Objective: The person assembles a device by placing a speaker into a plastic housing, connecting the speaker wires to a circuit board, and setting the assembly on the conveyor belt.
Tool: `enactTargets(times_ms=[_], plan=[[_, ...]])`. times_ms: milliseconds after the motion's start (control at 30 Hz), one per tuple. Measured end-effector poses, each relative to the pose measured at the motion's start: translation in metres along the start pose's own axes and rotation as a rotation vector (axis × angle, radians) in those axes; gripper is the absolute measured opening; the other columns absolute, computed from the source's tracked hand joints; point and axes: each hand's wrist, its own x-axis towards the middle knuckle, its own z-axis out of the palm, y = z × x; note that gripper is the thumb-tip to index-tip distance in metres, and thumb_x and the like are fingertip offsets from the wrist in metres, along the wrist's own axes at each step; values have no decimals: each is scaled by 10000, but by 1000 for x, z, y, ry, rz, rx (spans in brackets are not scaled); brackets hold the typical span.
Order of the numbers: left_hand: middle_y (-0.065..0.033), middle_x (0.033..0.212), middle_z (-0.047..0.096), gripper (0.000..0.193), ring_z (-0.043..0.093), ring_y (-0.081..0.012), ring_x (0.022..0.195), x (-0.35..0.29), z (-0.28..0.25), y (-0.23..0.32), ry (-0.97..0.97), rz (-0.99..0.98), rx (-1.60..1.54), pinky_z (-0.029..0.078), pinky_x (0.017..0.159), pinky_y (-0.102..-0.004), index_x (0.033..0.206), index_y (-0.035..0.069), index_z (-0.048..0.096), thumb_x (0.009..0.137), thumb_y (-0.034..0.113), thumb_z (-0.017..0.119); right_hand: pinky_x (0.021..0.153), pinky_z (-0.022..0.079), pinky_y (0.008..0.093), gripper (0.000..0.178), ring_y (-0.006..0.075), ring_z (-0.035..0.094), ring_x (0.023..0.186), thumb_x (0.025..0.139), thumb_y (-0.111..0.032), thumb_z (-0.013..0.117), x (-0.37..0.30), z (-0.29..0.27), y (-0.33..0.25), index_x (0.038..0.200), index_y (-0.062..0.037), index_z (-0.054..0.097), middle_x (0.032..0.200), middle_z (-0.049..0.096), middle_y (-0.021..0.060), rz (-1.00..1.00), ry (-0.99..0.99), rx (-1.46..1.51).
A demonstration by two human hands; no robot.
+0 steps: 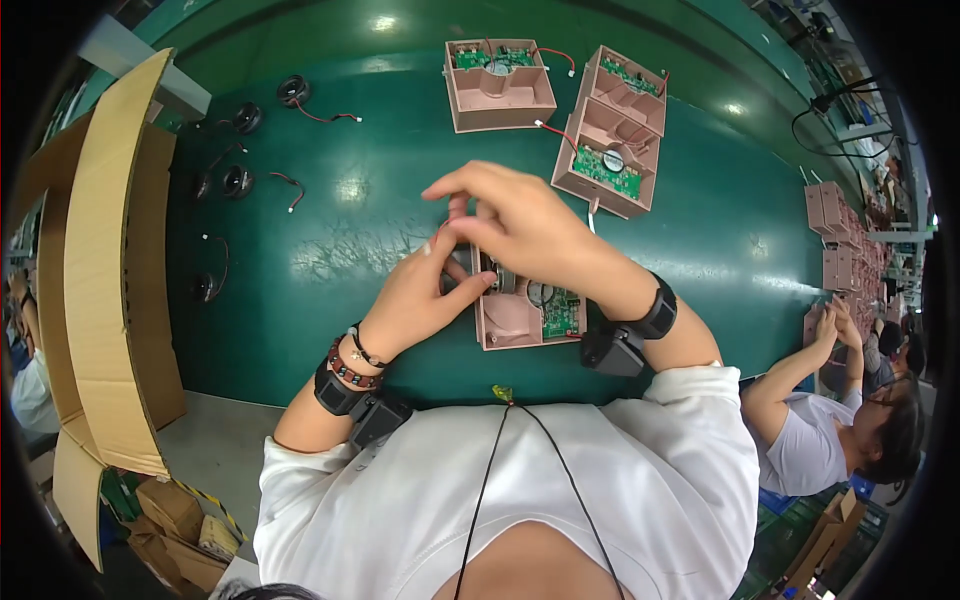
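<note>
In front of me lies a pink plastic housing [512, 328] with a green circuit board [562, 316] in its right part. A round black speaker [497, 279] sits at its left side, partly hidden by my hands. My left hand [412, 297] is closed at the housing's left wall, its thumb reaching over toward the speaker. Above it, my right hand [520, 215] bends over with thumb and fingers pinched on a thin red wire [440, 232]. A small white connector [428, 249] shows beside the left fingertips. The fingers hide most of the wire.
Farther back stand several pink housings [500, 112] with boards and red wires. Loose black speakers [238, 181] with leads lie at the left on the green table [330, 340]. A cardboard box [110, 270] borders the left edge. A co-worker [815, 430] sits at the right near stacked housings [850, 240].
</note>
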Motion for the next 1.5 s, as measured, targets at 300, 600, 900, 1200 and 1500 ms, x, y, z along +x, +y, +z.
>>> enactTargets(times_ms=[300,600,900,1200,1500], plan=[[-108,1122,645,563,604,-257,941,7,-6,28,199,412,253,471,827,-347,1322,46,456,836,199,694,648,421,197,300,38,506,782,890,-23,580,-41,-34,15,1187,-20,540,948,525,0,298,113,591],[-80,910,680,350,616,-227,867,35,5,73,39,308,-67,482,757,-335,1152,21,549,850,145,674,610,419,194,270,52,535,813,917,-37,566,-62,-37,11,1182,-16,522,976,529,13,228,157,721],[-55,797,649,96,597,-196,760,37,9,59,254,395,73,464,646,-314,890,35,643,841,112,674,607,457,251,122,109,577,767,865,4,603,-66,-35,21,985,-18,594,913,568,55,76,264,122],[-29,778,630,83,562,-220,735,33,8,56,316,513,226,439,686,-333,860,71,655,805,120,693,670,420,339,122,228,570,738,768,-38,669,-63,-28,21,854,-49,584,805,536,74,-182,240,-541],[-39,782,632,132,549,-232,734,32,13,56,286,611,377,432,717,-335,877,64,647,766,77,716,715,386,350,153,246,556,733,731,-37,663,-63,-22,23,841,-69,562,744,509,60,-134,206,-583]])
